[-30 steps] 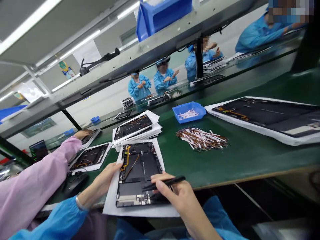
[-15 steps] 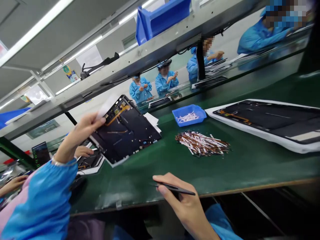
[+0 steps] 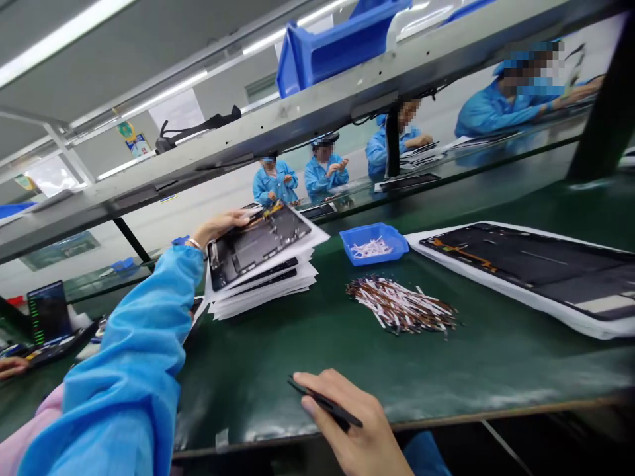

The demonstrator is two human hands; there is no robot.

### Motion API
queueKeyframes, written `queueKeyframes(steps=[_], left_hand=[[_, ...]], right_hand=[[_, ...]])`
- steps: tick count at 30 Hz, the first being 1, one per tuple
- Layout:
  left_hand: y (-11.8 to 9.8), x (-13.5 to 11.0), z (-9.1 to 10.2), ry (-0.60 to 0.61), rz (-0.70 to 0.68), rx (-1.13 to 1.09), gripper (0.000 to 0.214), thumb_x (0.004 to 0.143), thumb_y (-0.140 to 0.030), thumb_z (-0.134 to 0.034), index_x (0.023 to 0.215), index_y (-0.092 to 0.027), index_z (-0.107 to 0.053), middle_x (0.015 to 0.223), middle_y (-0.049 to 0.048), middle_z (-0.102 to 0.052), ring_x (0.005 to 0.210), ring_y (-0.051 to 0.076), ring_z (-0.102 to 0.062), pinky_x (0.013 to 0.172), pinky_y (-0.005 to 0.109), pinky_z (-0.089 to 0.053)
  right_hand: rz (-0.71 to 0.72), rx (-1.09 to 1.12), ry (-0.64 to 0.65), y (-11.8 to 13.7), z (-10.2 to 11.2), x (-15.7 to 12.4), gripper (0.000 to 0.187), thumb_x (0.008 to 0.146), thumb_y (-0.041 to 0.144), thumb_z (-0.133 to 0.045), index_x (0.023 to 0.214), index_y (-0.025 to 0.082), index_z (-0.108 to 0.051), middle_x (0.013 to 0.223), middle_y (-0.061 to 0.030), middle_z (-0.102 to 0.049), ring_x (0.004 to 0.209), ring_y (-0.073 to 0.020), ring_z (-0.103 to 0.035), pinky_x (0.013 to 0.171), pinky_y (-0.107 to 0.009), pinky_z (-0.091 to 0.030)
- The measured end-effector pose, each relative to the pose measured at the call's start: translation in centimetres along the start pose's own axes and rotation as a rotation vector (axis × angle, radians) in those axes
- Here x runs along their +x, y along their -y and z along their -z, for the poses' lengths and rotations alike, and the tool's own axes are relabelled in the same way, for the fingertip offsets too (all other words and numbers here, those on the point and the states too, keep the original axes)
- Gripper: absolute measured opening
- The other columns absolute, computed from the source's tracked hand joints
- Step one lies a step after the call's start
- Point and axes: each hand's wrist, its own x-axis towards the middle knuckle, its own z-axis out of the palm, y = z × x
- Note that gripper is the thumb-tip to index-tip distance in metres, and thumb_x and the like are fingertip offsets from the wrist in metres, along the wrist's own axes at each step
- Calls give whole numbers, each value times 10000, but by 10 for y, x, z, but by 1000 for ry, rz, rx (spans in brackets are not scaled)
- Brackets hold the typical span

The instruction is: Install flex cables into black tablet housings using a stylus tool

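Note:
My left hand (image 3: 218,226) is closed on the far left edge of a dark tablet back panel (image 3: 262,239) with an orange flex cable and a white sheet under it. The panel tilts over a stack of similar panels and white sheets (image 3: 268,297), its lower side touching or nearly touching the top. Between thumb and fingers of my right hand (image 3: 360,416) is a pair of black tweezers (image 3: 330,406), held above the front of the bench with its tips pointing left. A heap of brown-and-white flex cable strips (image 3: 404,304) lies beyond it.
Behind the heap stands a blue tray (image 3: 398,249) holding white strips. Another dark panel (image 3: 540,268) lies on white sheets at right. A metal shelf (image 3: 317,109) spans overhead with a blue bin (image 3: 342,49). Co-workers in blue sit across; another person's hand (image 3: 12,367) shows at far left.
My left hand has carried the panel away from me and laid it lower, over the stack. My right hand stays near the bench front, still gripping the tweezers.

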Motion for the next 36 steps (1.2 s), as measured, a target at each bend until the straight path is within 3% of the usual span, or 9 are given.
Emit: queueKeyframes(steps=[6,12,18,22,27,30,32,33,36], left_hand=[[65,22,5,220,107,205,550,571,-485,-775,994,-134,-763,893,70,-754,886,294,-645,858,366,-489],[67,30,2,188,65,438,789,689,-583,-684,1293,-80,-619,1198,131,-691,1138,337,-582,1048,399,-393],[60,-4,-70,187,-243,586,850,827,-709,-461,1481,-166,-432,1583,101,-316,1486,348,-193,1224,474,-76],[78,-44,-116,91,-484,953,700,906,-623,-373,1495,-247,-416,1590,99,-294,1448,396,-286,1157,583,-258],[90,-58,-133,-34,-503,1016,640,910,-504,-343,1505,-273,-389,1483,120,-476,1267,423,-524,949,579,-489],[90,-53,-132,-69,-535,972,629,884,-501,-361,1484,-319,-411,1454,82,-516,1246,432,-540,910,582,-510],[90,-52,-131,-66,-558,926,651,869,-540,-365,1464,-291,-453,1454,107,-511,1239,461,-536,906,607,-503],[89,-52,-131,-60,-567,904,659,867,-561,-363,1450,-276,-476,1450,121,-512,1236,473,-534,908,619,-496],[86,-54,-131,-48,-580,876,668,875,-577,-346,1429,-241,-509,1437,152,-518,1244,484,-523,924,635,-477]], right_hand=[[25,-48,22,-1,0,0,191,949,207,-608,1119,235,-691,839,-3,-700,721,-136,-642,679,-213,-515],[-12,-69,32,1,0,0,183,955,219,-603,1114,217,-694,841,-21,-705,728,-147,-634,681,-233,-504],[-110,-61,38,16,3,9,320,971,437,-569,1033,183,-753,903,-81,-691,835,-182,-635,757,-282,-510],[-139,-16,-29,18,3,16,352,970,495,-533,926,215,-742,939,-69,-714,885,-186,-651,842,-311,-512],[-234,92,-3,18,10,16,292,956,509,-513,873,257,-634,756,-6,-711,784,-198,-689,791,-334,-561],[-271,-158,-61,18,51,20,353,1017,473,-373,936,217,-602,672,2,-659,630,-164,-648,658,-287,-549],[-251,-362,-109,19,100,29,307,1007,401,-409,957,187,-623,733,-28,-663,694,-173,-639,695,-289,-521],[-235,-682,-88,19,128,34,299,1014,345,-374,967,191,-626,785,-32,-673,740,-167,-642,737,-284,-511],[-269,-931,-51,22,210,53,161,929,202,-496,930,156,-651,934,-98,-689,877,-216,-633,828,-331,-466]])
